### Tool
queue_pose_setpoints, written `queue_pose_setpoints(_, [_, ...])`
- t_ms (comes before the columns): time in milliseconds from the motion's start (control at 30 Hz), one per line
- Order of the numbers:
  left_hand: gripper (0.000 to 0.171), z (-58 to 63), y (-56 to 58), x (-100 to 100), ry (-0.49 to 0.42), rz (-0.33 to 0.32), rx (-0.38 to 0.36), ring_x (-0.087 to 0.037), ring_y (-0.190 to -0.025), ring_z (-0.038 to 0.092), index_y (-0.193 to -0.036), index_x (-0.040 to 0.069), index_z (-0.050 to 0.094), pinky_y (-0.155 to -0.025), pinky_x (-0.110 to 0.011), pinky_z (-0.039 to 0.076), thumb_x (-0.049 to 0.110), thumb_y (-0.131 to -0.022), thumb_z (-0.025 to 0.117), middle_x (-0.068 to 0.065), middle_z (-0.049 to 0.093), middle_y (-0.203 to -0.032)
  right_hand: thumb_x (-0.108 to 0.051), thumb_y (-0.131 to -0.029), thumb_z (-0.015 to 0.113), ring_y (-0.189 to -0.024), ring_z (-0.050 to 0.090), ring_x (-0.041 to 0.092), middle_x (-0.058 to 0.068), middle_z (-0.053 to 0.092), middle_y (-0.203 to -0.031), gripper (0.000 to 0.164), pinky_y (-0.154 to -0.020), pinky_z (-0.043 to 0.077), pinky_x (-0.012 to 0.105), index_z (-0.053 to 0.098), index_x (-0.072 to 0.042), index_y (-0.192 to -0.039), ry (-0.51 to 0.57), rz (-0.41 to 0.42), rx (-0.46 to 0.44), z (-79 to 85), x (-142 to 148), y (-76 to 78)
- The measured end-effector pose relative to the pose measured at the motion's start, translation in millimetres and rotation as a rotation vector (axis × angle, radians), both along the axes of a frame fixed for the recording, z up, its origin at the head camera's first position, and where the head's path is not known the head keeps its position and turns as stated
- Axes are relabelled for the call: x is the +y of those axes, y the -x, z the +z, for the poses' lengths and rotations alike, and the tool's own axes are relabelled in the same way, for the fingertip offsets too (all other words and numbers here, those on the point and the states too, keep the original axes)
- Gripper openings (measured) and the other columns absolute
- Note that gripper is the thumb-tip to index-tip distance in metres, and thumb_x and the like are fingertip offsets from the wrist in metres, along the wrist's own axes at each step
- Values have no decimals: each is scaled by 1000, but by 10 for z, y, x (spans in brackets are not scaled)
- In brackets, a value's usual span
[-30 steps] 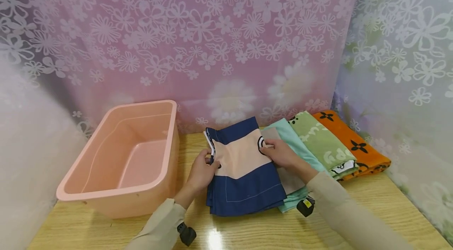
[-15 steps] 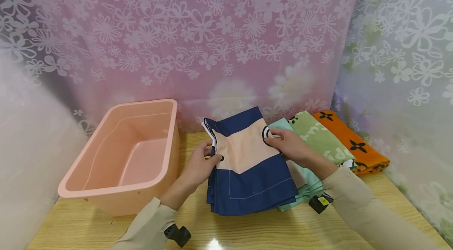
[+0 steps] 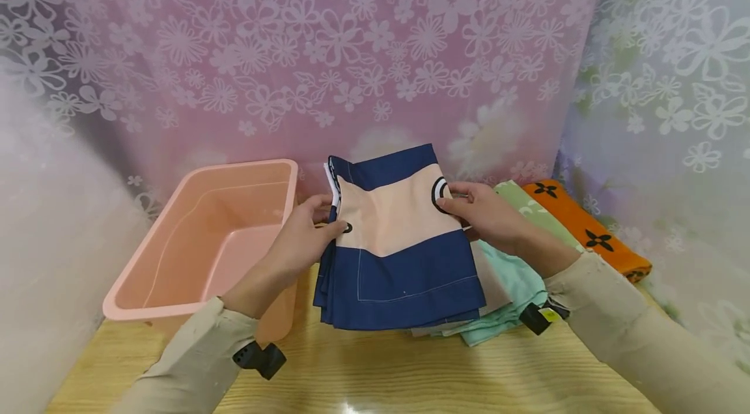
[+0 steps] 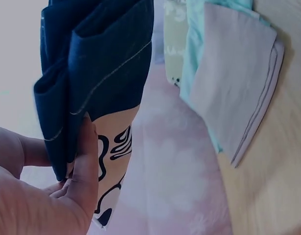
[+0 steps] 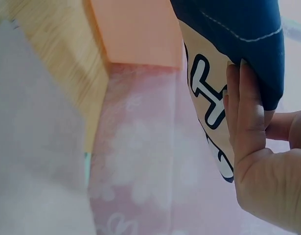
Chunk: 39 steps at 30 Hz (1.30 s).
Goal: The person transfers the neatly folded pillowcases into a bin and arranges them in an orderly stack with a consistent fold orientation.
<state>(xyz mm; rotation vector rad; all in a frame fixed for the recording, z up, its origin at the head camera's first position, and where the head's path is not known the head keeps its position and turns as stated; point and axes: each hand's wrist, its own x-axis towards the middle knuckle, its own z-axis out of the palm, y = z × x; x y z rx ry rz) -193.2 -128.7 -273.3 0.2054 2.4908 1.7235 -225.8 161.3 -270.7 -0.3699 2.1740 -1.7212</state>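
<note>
Head view: a left hand (image 3: 299, 235) and a right hand (image 3: 489, 215) are holding up a folded navy-and-peach cloth (image 3: 404, 206) over a wooden table (image 3: 363, 375), in front of a pink floral curtain (image 3: 375, 43).
Left grip: the left hand is pinching the cloth's left edge, its thumb lying on the front beside a small black mark, its fingers reaching behind.
Right grip: the right hand is pinching the right edge, its thumb resting by a black-and-white curved mark.
Tub: a pink tub (image 3: 240, 196) is standing on the table at left, the left forearm partly covering it.
Cloths at right: a grey cloth (image 3: 491, 290) is lying on a mint cloth (image 3: 515, 277); beyond them a green cloth (image 3: 541, 215) is lying beside an orange cloth (image 3: 577, 222) with black flower shapes, the right arm partly hiding the row.
Left wrist view: the left hand is gripping several navy layers; a peach part with black line drawing is showing below its fingers. The grey cloth is lying well apart from the held one.
Right wrist view: the right hand is keeping its fingers along one face and its thumb on the other, beside white, black-outlined shapes. Part of the tub is showing at the top, grey fabric at the left.
</note>
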Motion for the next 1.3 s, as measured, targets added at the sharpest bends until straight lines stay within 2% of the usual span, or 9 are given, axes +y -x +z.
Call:
queue_pose_setpoints(133, [43, 157, 51, -135, 20, -24, -11, -29, -106, 57, -137, 1, 41, -92, -42, 48, 9, -97, 54, -17, 55, -124, -22, -103, 46, -92, 66, 31, 20, 63, -110, 47, -74, 55, 47, 34, -6, -145, 0, 9, 19, 129, -133, 13])
queue_pose_setpoints(333, [47, 339, 136, -397, -17, -54, -76, -32, -105, 60, -142, 2, 33, -86, -44, 52, 10, -99, 50, -21, 50, -129, -23, -102, 48, -89, 67, 31, 18, 64, -109, 45, -73, 55, 45, 38, -7, -143, 16, -9, 54, 234, -380, 42])
queue_pose_setpoints(533, [48, 453, 176, -657, 41, -82, -61, -29, -96, 63, -144, 4, 34, -80, -44, 54, 11, -100, 50, -23, 51, -124, -20, -102, 48, -87, 68, 30, 19, 63, -113, 47, -72, 56, 43, 37, -7, -145, 64, -11, 60, 286, -602, 93])
queue_pose_setpoints(733, [51, 472, 211, -909, 105, -86, -43, -28, -95, 64, -147, 4, 32, -80, -44, 54, 15, -100, 50, -24, 51, -127, -18, -102, 48, -82, 69, 28, 19, 64, -108, 42, -69, 57, 40, 40, -8, -142, 115, 13, 25, 312, -812, 157])
queue_pose_setpoints(933, [50, 434, 267, -1162, 158, -38, 34, -29, -96, 65, -146, 16, 41, -73, -44, 56, 15, -98, 56, -15, 53, -128, -16, -102, 47, -82, 69, 28, 19, 65, -104, 40, -67, 57, 37, 41, -8, -141, 165, 44, 4, 295, -1048, 215])
queue_pose_setpoints(1033, [52, 417, 296, -1261, 164, -44, 56, -28, -93, 66, -146, 17, 41, -70, -44, 56, 13, -97, 57, -15, 53, -130, -14, -102, 46, -86, 69, 29, 19, 65, -106, 40, -69, 57, 40, 41, -8, -141, 209, 64, -16, 253, -1151, 248])
queue_pose_setpoints(1167, [55, 404, 340, -1384, 141, -82, 11, -28, -93, 65, -150, 14, 32, -72, -45, 56, 11, -99, 52, -20, 48, -132, -15, -102, 46, -86, 68, 29, 19, 65, -105, 38, -69, 57, 39, 43, -9, -140, 229, 67, -27, 193, -1276, 292])
queue_pose_setpoints(1300, [58, 378, 352, -1532, 148, -79, -30, -27, -95, 63, -153, 14, 24, -75, -45, 55, 14, -100, 50, -23, 41, -138, -14, -103, 46, -88, 68, 28, 18, 64, -107, 36, -70, 57, 38, 45, -9, -139, 253, 69, -54, 140, -1416, 331])
